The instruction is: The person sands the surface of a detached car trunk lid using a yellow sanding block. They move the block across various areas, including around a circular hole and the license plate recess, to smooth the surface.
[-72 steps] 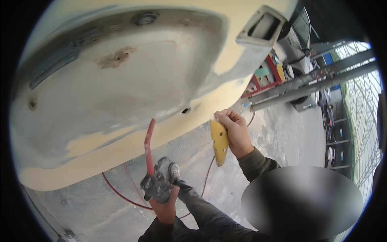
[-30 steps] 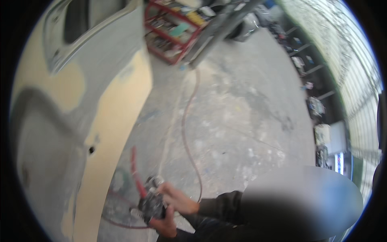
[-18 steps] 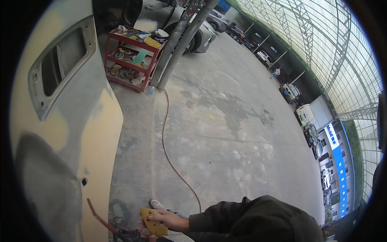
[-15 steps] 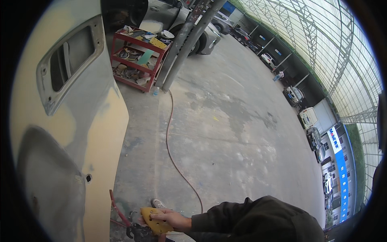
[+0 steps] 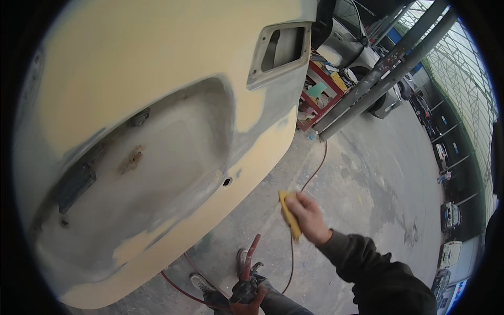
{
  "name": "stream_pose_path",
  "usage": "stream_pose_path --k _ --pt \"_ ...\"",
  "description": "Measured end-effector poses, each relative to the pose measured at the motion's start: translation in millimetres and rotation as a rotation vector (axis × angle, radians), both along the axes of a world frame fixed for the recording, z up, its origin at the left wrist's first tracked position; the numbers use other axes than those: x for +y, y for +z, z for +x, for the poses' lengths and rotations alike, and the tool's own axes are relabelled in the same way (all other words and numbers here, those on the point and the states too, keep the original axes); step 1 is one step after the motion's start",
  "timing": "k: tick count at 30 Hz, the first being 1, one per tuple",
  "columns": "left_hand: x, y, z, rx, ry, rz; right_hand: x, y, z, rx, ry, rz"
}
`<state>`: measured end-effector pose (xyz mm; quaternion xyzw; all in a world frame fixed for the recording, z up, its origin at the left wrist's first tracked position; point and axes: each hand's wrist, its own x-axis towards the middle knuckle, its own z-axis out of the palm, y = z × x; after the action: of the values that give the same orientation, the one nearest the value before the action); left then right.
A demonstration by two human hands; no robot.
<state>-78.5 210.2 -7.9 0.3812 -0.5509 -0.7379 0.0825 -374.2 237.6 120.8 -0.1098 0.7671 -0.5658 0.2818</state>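
Note:
My right hand (image 5: 311, 218), reaching in from the lower right, pinches a yellow sanding sheet (image 5: 291, 218) seen nearly edge-on above the floor. The earlier view shows holes in the sheet. At the lower edge, my left hand (image 5: 255, 303) is closed around a black tool (image 5: 242, 290) with an upright red hose-like piece (image 5: 251, 257); much of the tool is hidden or dark. To the left stands a car body panel (image 5: 142, 47) patched in cream and grey, with a large recess (image 5: 173, 147). The sheet is apart from the panel.
A thin red hose (image 5: 314, 173) runs along the concrete floor (image 5: 357, 194). Two grey poles (image 5: 386, 73) stand beside a red cart (image 5: 331, 84) loaded with supplies. A silver car (image 5: 386, 102) is behind them. My shoes (image 5: 200, 282) are below the panel.
My view has turned left, bringing more of the panel in. My right hand has lifted the sanding sheet away from the black tool, and the sheet has turned edge-on.

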Motion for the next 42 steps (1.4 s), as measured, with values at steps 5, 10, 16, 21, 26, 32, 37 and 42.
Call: stream_pose_path --k 5,10,16,21,26,32,37,42 --pt "17.4 -17.6 15.1 0.082 0.136 0.025 -98.7 58.7 -77.6 0.930 0.239 0.117" --pt "16.8 -9.6 16.1 0.120 0.194 0.137 -168.2 87.1 -109.3 1.431 0.247 0.202" --pt "-2.2 -6.6 13.1 0.167 0.193 0.010 -198.4 86.2 -117.9 1.656 0.115 0.087" --pt "-19.4 5.7 17.3 0.109 0.217 0.119 -208.5 92.9 -116.8 1.733 0.191 0.073" --pt "-28.4 11.8 12.8 0.127 0.171 0.060 -204.8 98.3 -116.5 1.675 0.220 0.094" --pt "-34.5 21.2 15.2 0.098 0.209 0.166 -210.5 110.4 -118.0 1.781 0.277 0.073" --pt "-34.4 12.7 15.8 0.089 0.152 0.000 -206.6 110.4 -112.0 1.653 0.336 0.251" --pt "-27.1 2.2 18.2 0.124 0.110 -0.098 -201.3 98.7 -113.9 1.680 0.239 0.182"
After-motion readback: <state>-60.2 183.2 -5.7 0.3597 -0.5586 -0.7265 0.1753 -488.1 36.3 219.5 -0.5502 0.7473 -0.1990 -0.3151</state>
